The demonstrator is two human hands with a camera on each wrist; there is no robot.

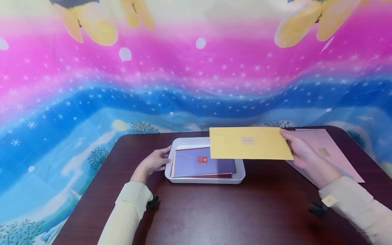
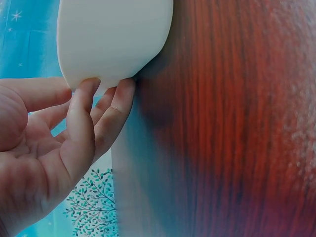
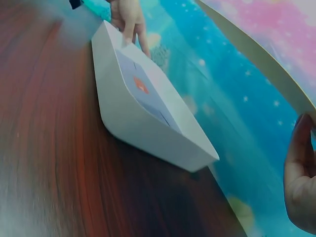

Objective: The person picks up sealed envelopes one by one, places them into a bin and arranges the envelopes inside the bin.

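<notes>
My right hand [image 1: 301, 149] pinches a yellow envelope [image 1: 239, 143] by its right end and holds it above the right part of a white tray [image 1: 242, 177]. The envelope has a small pale label. At the tray's left end, my left hand [image 1: 153, 161] holds the tray's edge; the left wrist view shows its fingertips [image 2: 126, 91] against the white wall [image 2: 113, 39]. A purple envelope [image 1: 186, 163] with a red heart sticker [image 1: 202, 159] lies on top inside the tray. Pink and dark red edges show beneath it. The yellow envelope hides the tray's far right corner.
On the table's right side lies a pink envelope [image 1: 337, 160] with a tan label, over a greyish one; my right hand and forearm partly cover them. Behind the dark brown table [image 1: 196, 214] hangs a printed cloth [image 1: 171, 75] with snowflakes.
</notes>
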